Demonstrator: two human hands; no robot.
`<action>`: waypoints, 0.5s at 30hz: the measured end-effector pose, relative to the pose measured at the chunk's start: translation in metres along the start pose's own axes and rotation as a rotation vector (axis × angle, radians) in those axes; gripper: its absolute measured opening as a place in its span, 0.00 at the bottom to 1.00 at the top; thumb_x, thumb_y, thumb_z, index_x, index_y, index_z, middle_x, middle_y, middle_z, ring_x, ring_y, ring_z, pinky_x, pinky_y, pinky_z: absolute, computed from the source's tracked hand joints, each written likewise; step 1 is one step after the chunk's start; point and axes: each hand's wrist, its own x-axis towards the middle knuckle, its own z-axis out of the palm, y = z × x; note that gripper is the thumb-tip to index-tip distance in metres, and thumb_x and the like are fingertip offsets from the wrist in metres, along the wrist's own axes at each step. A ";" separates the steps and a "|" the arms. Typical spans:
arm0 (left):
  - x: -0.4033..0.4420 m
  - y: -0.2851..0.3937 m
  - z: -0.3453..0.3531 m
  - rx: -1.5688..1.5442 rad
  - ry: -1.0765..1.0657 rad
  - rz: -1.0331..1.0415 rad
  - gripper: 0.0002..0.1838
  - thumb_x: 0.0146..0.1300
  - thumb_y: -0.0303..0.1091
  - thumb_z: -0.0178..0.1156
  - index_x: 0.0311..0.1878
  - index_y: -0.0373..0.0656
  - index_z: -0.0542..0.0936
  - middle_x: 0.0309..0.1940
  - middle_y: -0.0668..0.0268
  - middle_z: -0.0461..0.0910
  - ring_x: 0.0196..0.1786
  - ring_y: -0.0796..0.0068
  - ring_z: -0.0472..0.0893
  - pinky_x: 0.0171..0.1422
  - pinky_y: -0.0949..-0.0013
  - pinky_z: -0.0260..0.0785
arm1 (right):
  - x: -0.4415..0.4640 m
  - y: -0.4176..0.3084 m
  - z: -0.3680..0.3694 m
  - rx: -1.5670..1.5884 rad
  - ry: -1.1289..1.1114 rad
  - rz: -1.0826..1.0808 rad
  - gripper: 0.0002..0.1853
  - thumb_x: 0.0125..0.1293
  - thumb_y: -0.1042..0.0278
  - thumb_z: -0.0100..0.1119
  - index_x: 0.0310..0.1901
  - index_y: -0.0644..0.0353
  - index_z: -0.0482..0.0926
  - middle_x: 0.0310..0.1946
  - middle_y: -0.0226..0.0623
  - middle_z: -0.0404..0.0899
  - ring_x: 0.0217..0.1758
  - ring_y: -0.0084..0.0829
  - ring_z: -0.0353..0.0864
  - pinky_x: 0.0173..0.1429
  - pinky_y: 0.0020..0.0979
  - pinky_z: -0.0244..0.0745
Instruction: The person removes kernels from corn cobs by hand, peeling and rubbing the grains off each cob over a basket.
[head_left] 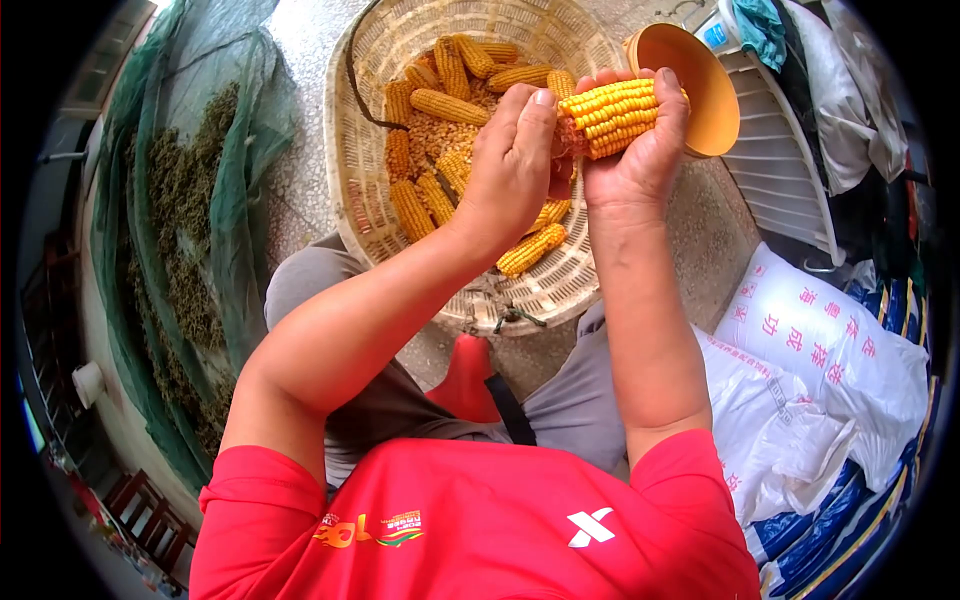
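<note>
My right hand (640, 165) is wrapped round a yellow corn cob (612, 118), held above the basket. The kernels stand in rows along the cob, and its left end shows reddish and rough. At that end my left hand (512, 150) is closed, thumb and fingers pressed against the cob; some of its fingers are hidden behind. Below both hands is a round woven basket (350, 195). Several whole corn cobs (447, 106) lie in it on a layer of loose kernels (440, 143).
An orange-yellow bowl (708, 105) is tilted just beyond my right hand. Green netting (120, 300) with dried plants (185, 215) lies at the left. White printed sacks (815, 340) are at the right, below a white slatted rack (785, 160). A red support (468, 375) stands between my legs.
</note>
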 end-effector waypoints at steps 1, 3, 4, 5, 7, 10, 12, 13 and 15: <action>-0.001 0.001 0.002 -0.005 0.001 0.023 0.14 0.73 0.41 0.48 0.43 0.37 0.71 0.23 0.62 0.74 0.21 0.79 0.73 0.25 0.71 0.67 | 0.000 -0.001 0.000 -0.008 0.005 -0.006 0.16 0.62 0.56 0.60 0.37 0.61 0.71 0.30 0.38 0.76 0.35 0.34 0.80 0.44 0.40 0.81; -0.001 -0.003 0.003 -0.010 0.002 0.044 0.14 0.73 0.42 0.49 0.43 0.37 0.70 0.24 0.63 0.74 0.20 0.81 0.72 0.23 0.74 0.65 | -0.001 -0.002 0.001 -0.016 0.010 -0.012 0.16 0.62 0.56 0.59 0.37 0.61 0.71 0.30 0.39 0.76 0.35 0.34 0.80 0.44 0.40 0.81; 0.001 -0.010 0.002 0.097 -0.020 0.098 0.14 0.73 0.41 0.49 0.44 0.37 0.70 0.23 0.64 0.74 0.20 0.81 0.73 0.23 0.75 0.65 | -0.003 -0.004 0.001 -0.032 0.011 0.004 0.16 0.62 0.56 0.59 0.37 0.61 0.71 0.30 0.39 0.76 0.34 0.35 0.80 0.43 0.40 0.81; 0.003 -0.015 0.002 0.204 -0.042 0.153 0.14 0.74 0.41 0.49 0.44 0.37 0.70 0.23 0.65 0.74 0.21 0.81 0.73 0.23 0.75 0.66 | -0.003 -0.005 0.001 -0.048 0.010 0.021 0.16 0.63 0.55 0.58 0.36 0.61 0.71 0.30 0.40 0.77 0.34 0.36 0.80 0.43 0.40 0.81; 0.001 -0.014 0.003 0.179 -0.048 0.162 0.14 0.74 0.41 0.47 0.46 0.37 0.71 0.26 0.67 0.75 0.22 0.83 0.73 0.26 0.78 0.67 | -0.001 -0.004 -0.002 -0.039 0.012 0.029 0.16 0.63 0.55 0.58 0.36 0.61 0.71 0.30 0.40 0.77 0.33 0.36 0.80 0.43 0.39 0.81; -0.001 -0.012 0.004 0.146 -0.054 0.163 0.15 0.76 0.41 0.45 0.48 0.38 0.71 0.28 0.68 0.76 0.24 0.85 0.73 0.28 0.79 0.68 | 0.000 -0.005 -0.003 -0.023 0.008 0.037 0.16 0.62 0.55 0.58 0.36 0.62 0.71 0.30 0.40 0.77 0.33 0.36 0.80 0.43 0.40 0.81; -0.001 -0.010 0.003 0.137 -0.054 0.155 0.15 0.76 0.40 0.43 0.49 0.38 0.71 0.28 0.68 0.76 0.24 0.84 0.73 0.27 0.79 0.68 | 0.001 -0.004 -0.004 -0.017 0.002 0.038 0.16 0.62 0.55 0.59 0.36 0.62 0.71 0.30 0.40 0.77 0.33 0.36 0.80 0.43 0.40 0.81; -0.001 -0.008 0.002 0.129 -0.041 0.102 0.15 0.76 0.42 0.43 0.48 0.38 0.71 0.27 0.67 0.76 0.24 0.83 0.73 0.27 0.78 0.69 | 0.002 -0.001 -0.006 -0.019 -0.004 0.014 0.16 0.62 0.55 0.59 0.37 0.61 0.71 0.30 0.39 0.76 0.34 0.36 0.80 0.44 0.41 0.81; 0.001 -0.007 -0.001 0.120 -0.028 0.049 0.16 0.76 0.43 0.43 0.47 0.38 0.71 0.27 0.67 0.75 0.24 0.82 0.74 0.26 0.76 0.69 | 0.002 -0.001 -0.006 -0.020 -0.010 -0.011 0.16 0.62 0.56 0.60 0.37 0.61 0.71 0.30 0.39 0.76 0.35 0.35 0.80 0.44 0.41 0.81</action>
